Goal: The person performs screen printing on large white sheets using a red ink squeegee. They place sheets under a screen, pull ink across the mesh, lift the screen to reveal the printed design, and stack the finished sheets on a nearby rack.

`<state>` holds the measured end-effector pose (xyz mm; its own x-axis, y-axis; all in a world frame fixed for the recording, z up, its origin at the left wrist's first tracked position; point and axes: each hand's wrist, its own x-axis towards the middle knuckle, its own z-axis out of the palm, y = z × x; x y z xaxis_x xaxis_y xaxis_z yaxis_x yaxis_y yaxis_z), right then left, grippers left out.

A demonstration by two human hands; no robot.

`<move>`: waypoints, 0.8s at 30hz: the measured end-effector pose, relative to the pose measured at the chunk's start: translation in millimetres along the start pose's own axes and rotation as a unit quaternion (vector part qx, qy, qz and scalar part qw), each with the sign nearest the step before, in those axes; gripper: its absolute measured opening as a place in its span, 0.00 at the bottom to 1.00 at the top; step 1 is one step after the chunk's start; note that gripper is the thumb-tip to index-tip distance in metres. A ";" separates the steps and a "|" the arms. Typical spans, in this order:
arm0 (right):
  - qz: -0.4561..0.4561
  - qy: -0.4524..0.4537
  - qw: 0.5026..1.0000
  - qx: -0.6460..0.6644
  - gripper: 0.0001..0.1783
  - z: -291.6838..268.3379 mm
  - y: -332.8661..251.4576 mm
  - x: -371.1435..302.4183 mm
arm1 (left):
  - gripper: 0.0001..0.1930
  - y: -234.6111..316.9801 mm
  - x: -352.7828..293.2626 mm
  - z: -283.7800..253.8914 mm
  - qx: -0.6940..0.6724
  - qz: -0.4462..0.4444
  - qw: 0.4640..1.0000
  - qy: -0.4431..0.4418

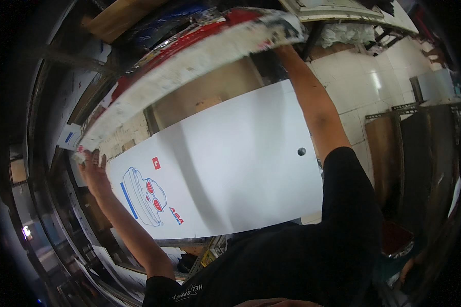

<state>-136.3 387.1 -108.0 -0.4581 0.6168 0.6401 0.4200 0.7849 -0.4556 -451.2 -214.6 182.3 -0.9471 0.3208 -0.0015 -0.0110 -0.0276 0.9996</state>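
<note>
Both my hands hold up a long ink-stained screen-printing frame (189,74), tilted, with its whitish side bar toward me and red ink behind it. My left hand (93,171) is closed around its lower left end. At the far right end my right hand (286,50) grips it; those fingers are mostly hidden. Below the frame lies a white sheet (241,158), apart from it. Near the sheet's left end is a printed blue line-drawn face (146,197) with red glasses, beside a small red square (156,163). Toward the right end sits a small dark round spot (301,151).
Brown board (210,94) shows beyond the sheet. Metal racking (41,128) runs along the left, with printed white sheets on it. Dark and brown panels (417,158) stand at the right. A table (353,15) is at the back right, above a tiled floor (363,87).
</note>
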 end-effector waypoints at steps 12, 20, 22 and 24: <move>0.051 -0.151 0.987 0.005 0.25 -175.5 -98.5 51.2 | 0.34 -111.5 -111.7 -9.1 0.004 0.035 0.999 0.039; -0.212 -0.250 0.917 -0.227 0.30 -59.3 -128.2 100.3 | 0.36 -106.8 -100.2 1.5 -0.003 0.036 0.999 0.032; -0.220 -0.305 0.897 -0.233 0.29 -66.2 -102.8 118.1 | 0.35 -105.1 -103.2 -4.0 0.012 0.038 0.998 0.046; -0.112 -0.421 0.894 -0.106 0.26 -84.7 -112.9 150.9 | 0.34 -111.2 -106.8 -10.3 0.031 0.041 0.997 0.055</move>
<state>-186.5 386.5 92.4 -0.9392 0.3420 -0.0319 0.3416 0.9205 -0.1899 -352.1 -255.5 71.0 -0.9734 0.2148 0.0797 0.0837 0.0096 0.9964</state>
